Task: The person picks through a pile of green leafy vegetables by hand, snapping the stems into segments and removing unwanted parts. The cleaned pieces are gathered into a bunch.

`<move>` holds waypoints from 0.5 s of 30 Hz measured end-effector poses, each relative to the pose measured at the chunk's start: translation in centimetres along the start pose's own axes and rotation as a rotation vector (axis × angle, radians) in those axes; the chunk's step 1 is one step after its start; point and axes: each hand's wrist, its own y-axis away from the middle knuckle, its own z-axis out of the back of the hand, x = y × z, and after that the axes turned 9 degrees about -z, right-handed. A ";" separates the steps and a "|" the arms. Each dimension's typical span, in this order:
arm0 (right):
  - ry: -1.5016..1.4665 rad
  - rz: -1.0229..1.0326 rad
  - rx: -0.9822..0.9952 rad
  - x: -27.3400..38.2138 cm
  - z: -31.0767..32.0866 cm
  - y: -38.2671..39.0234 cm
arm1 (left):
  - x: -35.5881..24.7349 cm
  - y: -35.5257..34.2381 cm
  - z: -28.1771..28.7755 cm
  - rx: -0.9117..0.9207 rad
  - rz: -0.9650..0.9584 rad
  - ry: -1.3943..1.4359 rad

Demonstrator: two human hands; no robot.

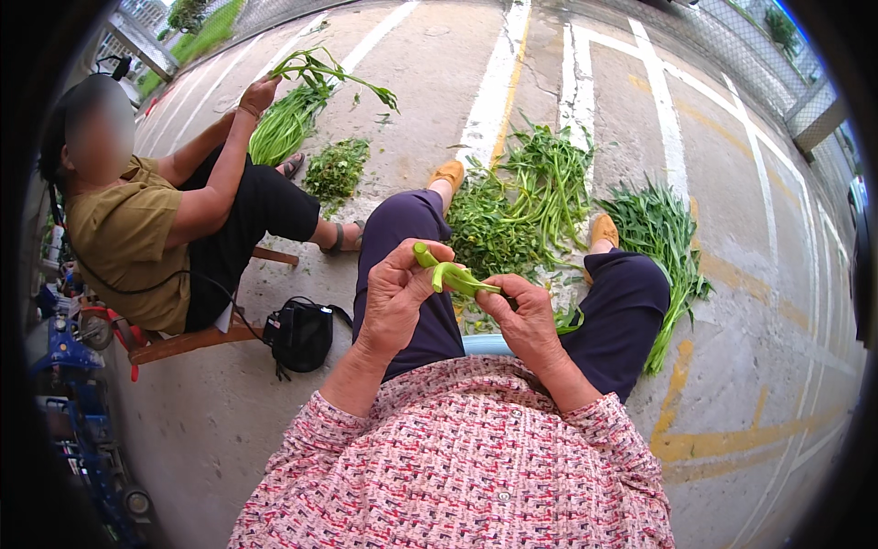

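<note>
In front of my lap, my left hand (400, 291) pinches a short, thick green water spinach stem (448, 276) between thumb and fingers. One cut end of it sticks up past my fingertips. My right hand (527, 322) grips the thinner end of the same stem between thumb and forefinger, so it spans both hands. A leafy piece (569, 320) shows beside my right hand. Between my feet lies a loose heap of picked greens (498, 220), with longer stalks (556, 178) at its right side. A bundle of long-leafed stalks (654, 238) rests right of my right foot.
To the left a person (137, 220) sits on a wooden stool (197, 343), holding up a green stalk (334, 78). By that person's feet are a stalk bundle (283, 128) and a small leaf pile (337, 169). A black bag (300, 337) sits on the painted concrete (732, 366).
</note>
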 end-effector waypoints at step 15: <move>-0.097 -0.048 0.021 0.1 0.5 -0.2 | 0.4 0.4 -1.0 -0.067 -0.001 0.001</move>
